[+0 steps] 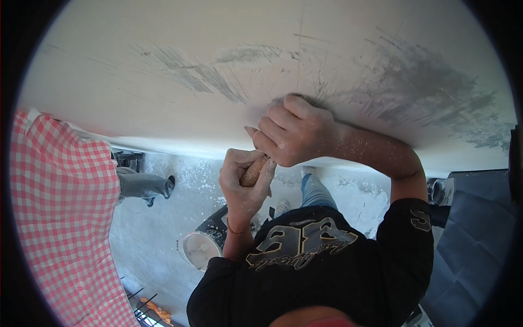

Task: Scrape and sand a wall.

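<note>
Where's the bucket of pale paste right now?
In the head view, the bucket is on the floor, left of centre and low, just left of the left forearm and right of the pink-and-white checked cloth.

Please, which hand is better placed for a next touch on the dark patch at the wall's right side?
Probably the right hand: it is up at the wall, nearer the dark patch. The left hand is lower, apparently closed around a tan handle.
</note>
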Demonstrator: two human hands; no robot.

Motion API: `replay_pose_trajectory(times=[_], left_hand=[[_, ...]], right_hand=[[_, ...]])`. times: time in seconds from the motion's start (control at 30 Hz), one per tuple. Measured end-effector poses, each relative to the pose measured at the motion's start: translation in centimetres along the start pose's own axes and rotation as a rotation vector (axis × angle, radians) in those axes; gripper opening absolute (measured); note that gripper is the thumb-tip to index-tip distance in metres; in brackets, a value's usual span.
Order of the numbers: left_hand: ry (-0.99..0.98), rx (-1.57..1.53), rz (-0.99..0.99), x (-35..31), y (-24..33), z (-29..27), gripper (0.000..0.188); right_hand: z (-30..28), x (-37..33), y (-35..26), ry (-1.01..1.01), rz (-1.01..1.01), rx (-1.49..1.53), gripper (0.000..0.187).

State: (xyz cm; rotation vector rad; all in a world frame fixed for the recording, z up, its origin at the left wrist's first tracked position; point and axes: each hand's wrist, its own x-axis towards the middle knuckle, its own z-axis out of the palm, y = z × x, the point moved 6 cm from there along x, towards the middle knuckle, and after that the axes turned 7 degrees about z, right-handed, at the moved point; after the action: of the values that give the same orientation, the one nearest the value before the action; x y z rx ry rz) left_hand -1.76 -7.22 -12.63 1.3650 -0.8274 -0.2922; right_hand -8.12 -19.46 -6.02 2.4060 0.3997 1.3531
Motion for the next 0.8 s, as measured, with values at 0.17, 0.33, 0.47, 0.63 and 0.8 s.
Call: replay_pose_trajectory(times=[0.17,0.33,0.47,0.63,0.8], left_hand=[[-0.069,0.227,0.201,0.4,2.6,-0.4,0.030],[0.103,-0.181,0.013,-3.7,-2.0,2.1,0.026],[0.135,-0.242,0.016,-3.8,-3.3,2.0,0.025],[0.110,-0.172,0.022,-2.7,-3.0,0.9,0.025],[0.092,-0.121,0.049,-2.1,-3.2,0.8,0.026]], right_hand=[[-0.6,0.8,0.0,0.123,0.079,0.104,0.027],[1.7,-0.3,-1.6,-0.266,-0.210,0.259,0.017],[2.2,-0.7,-2.0,-0.299,-0.234,0.240,0.011],[2.5,-0.7,-2.0,-0.221,-0.159,0.140,0.011],[2.7,-1.3,-2.0,-0.166,-0.148,0.077,0.013]])
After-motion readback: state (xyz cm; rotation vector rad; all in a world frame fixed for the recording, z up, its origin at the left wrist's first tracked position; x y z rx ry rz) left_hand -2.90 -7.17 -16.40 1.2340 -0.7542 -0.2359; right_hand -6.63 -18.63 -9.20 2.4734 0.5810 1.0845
